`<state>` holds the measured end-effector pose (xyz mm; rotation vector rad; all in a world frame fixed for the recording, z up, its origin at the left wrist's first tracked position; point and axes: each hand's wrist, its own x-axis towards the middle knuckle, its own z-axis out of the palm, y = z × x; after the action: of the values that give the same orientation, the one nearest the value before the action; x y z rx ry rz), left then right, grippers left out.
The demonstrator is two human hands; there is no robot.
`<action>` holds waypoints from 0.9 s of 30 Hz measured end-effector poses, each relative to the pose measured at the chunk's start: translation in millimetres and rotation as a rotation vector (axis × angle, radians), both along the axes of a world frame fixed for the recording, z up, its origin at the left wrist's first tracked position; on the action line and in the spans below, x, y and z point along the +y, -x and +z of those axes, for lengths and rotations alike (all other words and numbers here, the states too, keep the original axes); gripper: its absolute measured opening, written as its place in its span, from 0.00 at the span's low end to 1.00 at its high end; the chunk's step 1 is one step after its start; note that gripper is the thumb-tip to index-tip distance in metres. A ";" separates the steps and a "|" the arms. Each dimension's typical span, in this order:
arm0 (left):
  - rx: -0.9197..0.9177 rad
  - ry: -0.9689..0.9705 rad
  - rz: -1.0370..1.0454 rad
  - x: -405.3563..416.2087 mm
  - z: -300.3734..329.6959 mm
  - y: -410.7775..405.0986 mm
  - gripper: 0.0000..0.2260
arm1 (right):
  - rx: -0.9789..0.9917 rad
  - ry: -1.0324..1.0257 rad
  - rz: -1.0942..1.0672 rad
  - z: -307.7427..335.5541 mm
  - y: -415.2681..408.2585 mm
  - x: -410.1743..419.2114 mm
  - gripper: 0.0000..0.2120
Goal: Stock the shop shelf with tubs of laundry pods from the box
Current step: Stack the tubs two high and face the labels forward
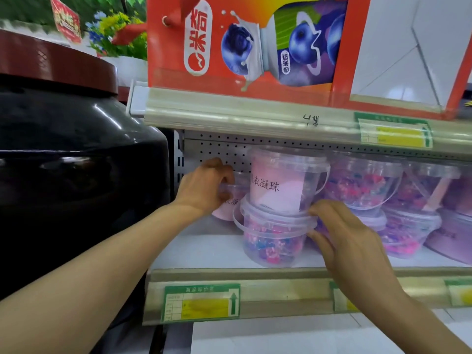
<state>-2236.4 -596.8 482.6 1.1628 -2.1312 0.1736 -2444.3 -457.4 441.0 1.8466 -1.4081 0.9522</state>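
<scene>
Clear plastic tubs of laundry pods, stocked on the shelf [204,251] two high. Front stack: lower tub [273,241] on the shelf board, upper tub [283,180] seated on its lid, pink label facing out. My right hand [344,241] has thumb and fingers curled against the right side of this stack at the join, steadying it. My left hand [204,187] is curled round the rim of a rear tub [231,200], set behind and left of the stack, near the perforated back panel [219,149]. Step in hand, as I judge it: seating and squaring tubs at the left end of the row. Next move calls for easing the rear tub level without knocking the stack. Further stacked tubs [398,208] stand just beside on the right. Room: little headroom under the upper shelf rail [255,111]; bare board left of the stack; a large black jar [76,162] closes off the left side. Box not in view.
</scene>
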 end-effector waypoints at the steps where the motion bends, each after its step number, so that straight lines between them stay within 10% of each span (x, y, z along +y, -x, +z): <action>1: -0.015 -0.013 -0.008 0.5 0.0 -1.3 0.11 | 0.002 0.009 0.021 -0.5 0.0 -0.8 0.18; 9: 0.608 -0.473 -0.576 56.7 3.9 -27.4 0.16 | -0.097 0.010 0.243 -5.3 -7.0 -8.9 0.12; 13: 0.674 -0.682 -0.657 66.5 8.3 -27.8 0.38 | -0.081 -0.005 0.249 -4.2 -12.5 -11.3 0.09; 23: 0.687 -0.415 -0.273 72.3 10.3 0.7 0.45 | -0.050 0.078 0.195 0.2 -34.8 -6.8 0.11; 27: 0.738 -0.277 -0.167 84.8 9.3 -1.4 0.44 | -0.344 -0.120 0.299 0.3 -37.6 -1.2 0.20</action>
<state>-2235.0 -512.1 491.9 0.9818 -1.5956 -0.5621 -2406.7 -458.6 441.3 2.0970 -1.4329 1.4178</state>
